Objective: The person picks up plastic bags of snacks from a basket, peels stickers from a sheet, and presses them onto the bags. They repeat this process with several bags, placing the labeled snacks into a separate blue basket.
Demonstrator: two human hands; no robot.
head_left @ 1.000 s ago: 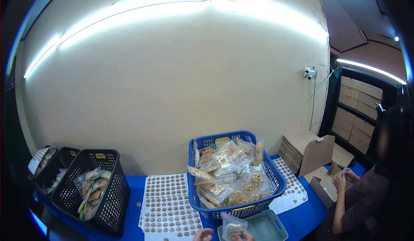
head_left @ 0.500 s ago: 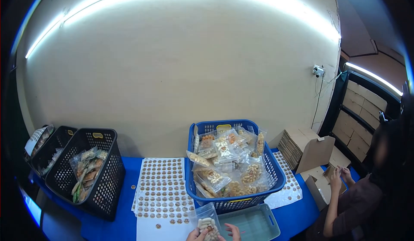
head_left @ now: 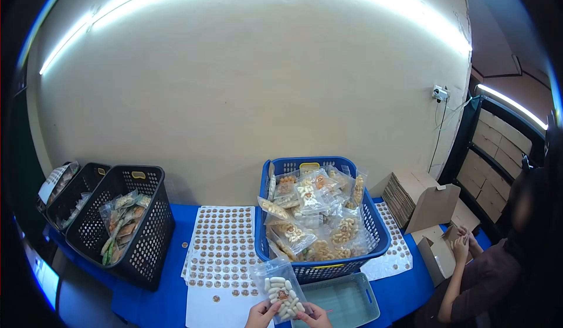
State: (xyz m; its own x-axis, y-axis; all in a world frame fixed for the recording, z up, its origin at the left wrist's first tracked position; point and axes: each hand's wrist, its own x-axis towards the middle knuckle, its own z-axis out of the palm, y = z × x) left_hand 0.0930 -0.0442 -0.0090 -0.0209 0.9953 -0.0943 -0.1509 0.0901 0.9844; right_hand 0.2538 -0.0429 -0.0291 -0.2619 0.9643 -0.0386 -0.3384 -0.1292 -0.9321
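A clear plastic bag (head_left: 282, 294) of white oblong pieces, with a round brown sticker on its front, is held up near the bottom of the head view. My left hand (head_left: 262, 315) pinches its lower left side, thumb on the front. At the lower right edge, my right hand (head_left: 314, 317) grips the same bag between thumb and fingers. Behind the bag stands a blue basket (head_left: 328, 269) heaped with filled clear bags (head_left: 319, 222). Sheets of round stickers (head_left: 226, 243) lie left of that basket. A grey-green tray (head_left: 346, 301) sits just right of the bag.
Black baskets (head_left: 153, 234) with packed bags stand at the left of the blue table (head_left: 176, 269). More sticker sheets (head_left: 393, 237) lie right of the blue basket. Flattened cardboard (head_left: 402, 202) and an open box (head_left: 437, 254) are beside a co-worker (head_left: 484, 275) at the right.
The bag has risen into fuller view, held by both hands. My right hand, whose fingers were spread beside it, now grips its lower right edge. The camera view has shifted slightly.
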